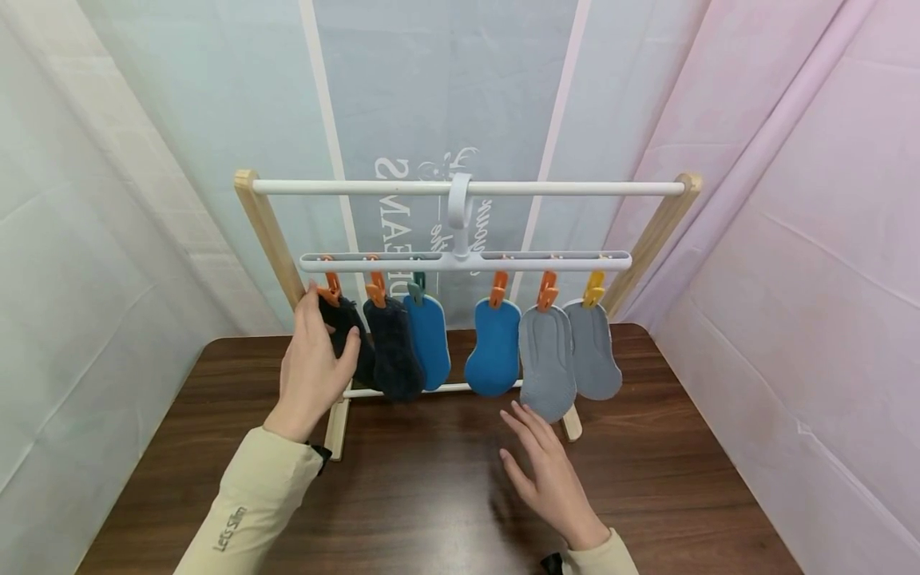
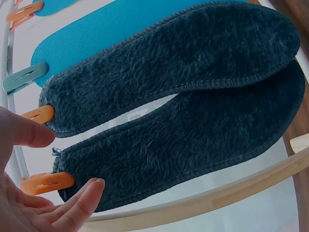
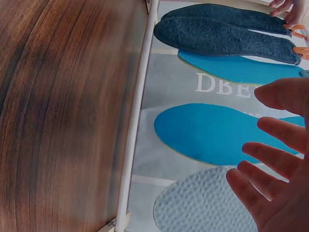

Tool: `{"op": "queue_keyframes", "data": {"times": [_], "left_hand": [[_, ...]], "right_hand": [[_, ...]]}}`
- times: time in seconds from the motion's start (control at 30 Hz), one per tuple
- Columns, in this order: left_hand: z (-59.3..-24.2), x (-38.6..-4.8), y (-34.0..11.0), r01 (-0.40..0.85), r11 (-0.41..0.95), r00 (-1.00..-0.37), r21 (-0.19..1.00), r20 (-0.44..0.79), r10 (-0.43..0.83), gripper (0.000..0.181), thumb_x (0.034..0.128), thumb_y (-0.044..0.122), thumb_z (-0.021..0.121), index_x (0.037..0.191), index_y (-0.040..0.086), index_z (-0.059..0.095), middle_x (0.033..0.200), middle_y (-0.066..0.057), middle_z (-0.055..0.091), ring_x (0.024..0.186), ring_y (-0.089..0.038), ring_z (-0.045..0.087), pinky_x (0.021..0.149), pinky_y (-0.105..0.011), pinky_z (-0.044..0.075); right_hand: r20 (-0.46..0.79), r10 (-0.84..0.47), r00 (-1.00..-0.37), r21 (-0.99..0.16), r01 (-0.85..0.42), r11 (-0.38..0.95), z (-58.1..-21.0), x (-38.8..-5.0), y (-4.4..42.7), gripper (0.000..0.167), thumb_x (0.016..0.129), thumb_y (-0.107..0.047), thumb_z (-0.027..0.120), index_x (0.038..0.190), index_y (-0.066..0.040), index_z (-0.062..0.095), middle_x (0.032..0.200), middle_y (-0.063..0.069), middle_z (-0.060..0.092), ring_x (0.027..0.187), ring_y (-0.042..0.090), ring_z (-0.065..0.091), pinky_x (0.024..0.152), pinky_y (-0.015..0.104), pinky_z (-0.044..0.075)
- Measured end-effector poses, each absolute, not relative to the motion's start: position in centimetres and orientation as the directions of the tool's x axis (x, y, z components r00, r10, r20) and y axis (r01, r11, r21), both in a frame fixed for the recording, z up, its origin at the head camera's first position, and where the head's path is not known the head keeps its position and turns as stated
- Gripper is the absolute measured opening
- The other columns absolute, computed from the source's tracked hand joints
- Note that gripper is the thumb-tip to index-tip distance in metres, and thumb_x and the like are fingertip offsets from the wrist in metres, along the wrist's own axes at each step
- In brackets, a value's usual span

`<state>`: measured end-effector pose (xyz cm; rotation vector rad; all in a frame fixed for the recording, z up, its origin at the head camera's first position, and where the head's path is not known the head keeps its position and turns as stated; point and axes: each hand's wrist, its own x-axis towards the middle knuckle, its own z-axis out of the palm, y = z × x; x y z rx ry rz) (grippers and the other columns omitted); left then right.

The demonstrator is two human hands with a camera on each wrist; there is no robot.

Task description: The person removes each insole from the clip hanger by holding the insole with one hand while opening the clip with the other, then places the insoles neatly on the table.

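Observation:
My left hand (image 1: 311, 369) is at the left end of the row, its thumb and fingers spread apart. Its fingers lie close to an orange clip (image 2: 47, 183) that holds a dark fuzzy insole (image 2: 145, 154); whether they touch is unclear. Beside it hangs a second dark fuzzy insole (image 1: 395, 351) from another orange clip (image 1: 376, 289). My right hand (image 1: 549, 479), fingers apart and holding nothing, is below a grey insole (image 1: 548, 359). Two blue insoles (image 1: 493, 347) hang in the middle, and another grey insole (image 1: 595, 351) hangs far right from a yellow clip (image 1: 593, 289).
A white hanger (image 1: 460, 262) carries the clips and hooks over the white top rod (image 1: 575, 188) of a wooden-sided rack (image 1: 657, 231). The rack stands on a dark wooden table (image 1: 431, 495). Printed curtains (image 1: 446, 96) surround the table behind and at the sides.

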<state>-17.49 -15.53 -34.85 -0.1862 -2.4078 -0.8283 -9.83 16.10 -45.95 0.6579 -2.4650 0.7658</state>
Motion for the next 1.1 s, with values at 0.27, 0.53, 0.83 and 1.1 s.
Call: {"op": "queue_keyframes", "data": {"times": [0.27,0.53,0.83,1.1], "left_hand": [[-35.3,-17.4,-15.9,0.315,0.820,-0.794,0.478,0.606,-0.048,0.062,0.0912,0.019,0.061,0.140,-0.009,0.034,0.137,-0.028,0.038,0.086,-0.032,0.058,0.053,-0.044,0.049],[-35.3,-17.1,-16.0,0.295,0.843,-0.769,0.450,0.635,-0.070,0.049,0.0906,0.016,0.062,0.129,-0.010,0.046,0.128,-0.028,0.043,0.076,-0.033,0.058,0.048,-0.044,0.047],[-35.5,-17.0,-16.4,0.253,0.856,-0.761,0.450,0.639,-0.112,0.041,0.0912,0.014,0.062,0.124,-0.008,0.051,0.116,-0.026,0.052,0.079,-0.036,0.053,0.053,-0.047,0.045],[-35.8,-16.9,-16.6,0.248,0.840,-0.760,0.482,0.635,-0.140,0.036,0.0922,0.013,0.061,0.121,-0.007,0.054,0.111,-0.026,0.057,0.096,-0.041,0.054,0.072,-0.051,0.048]], "right_hand": [[0.537,-0.291,-0.792,-0.421,-0.551,0.721,-45.9,-9.9,15.3,0.054,0.083,-0.008,0.074,0.134,-0.006,0.054,0.142,0.013,0.049,0.131,0.035,0.045,0.104,0.046,0.041],[0.536,-0.317,-0.782,-0.460,-0.586,0.668,-44.9,-10.5,14.1,0.055,0.086,-0.011,0.071,0.138,-0.010,0.051,0.146,0.009,0.046,0.133,0.030,0.043,0.105,0.041,0.041],[0.516,-0.354,-0.780,-0.510,-0.612,0.605,-43.1,-11.0,12.1,0.053,0.090,-0.016,0.068,0.140,-0.015,0.048,0.148,0.005,0.043,0.135,0.026,0.043,0.107,0.037,0.041],[0.545,-0.415,-0.728,-0.535,-0.683,0.497,-40.7,-12.1,9.7,0.050,0.094,-0.017,0.063,0.141,-0.016,0.046,0.148,0.010,0.041,0.136,0.024,0.041,0.108,0.030,0.039]]}}
